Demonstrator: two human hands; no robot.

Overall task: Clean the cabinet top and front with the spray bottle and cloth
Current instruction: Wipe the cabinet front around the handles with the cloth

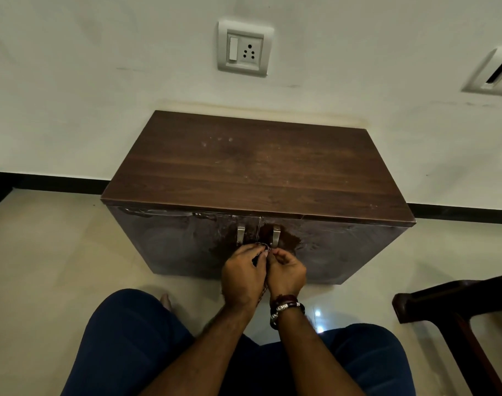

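A low dark-brown wooden cabinet (258,167) stands against the wall, its top dusty with pale smears. Its two front doors (186,244) carry metal handles (241,234) and show wet streaks. Just below the handles, my left hand (242,274) and my right hand (287,271) meet in front of the doors. Both pinch a small dark cloth (262,247), which is mostly hidden between the fingers. A strip of the cloth hangs between my wrists. No spray bottle is in view.
A white wall socket (245,48) sits above the cabinet, with another wall plate (495,72) at the right. A dark wooden chair (455,318) stands at the lower right. My knees in blue trousers (124,338) are over the glossy tiled floor (58,252).
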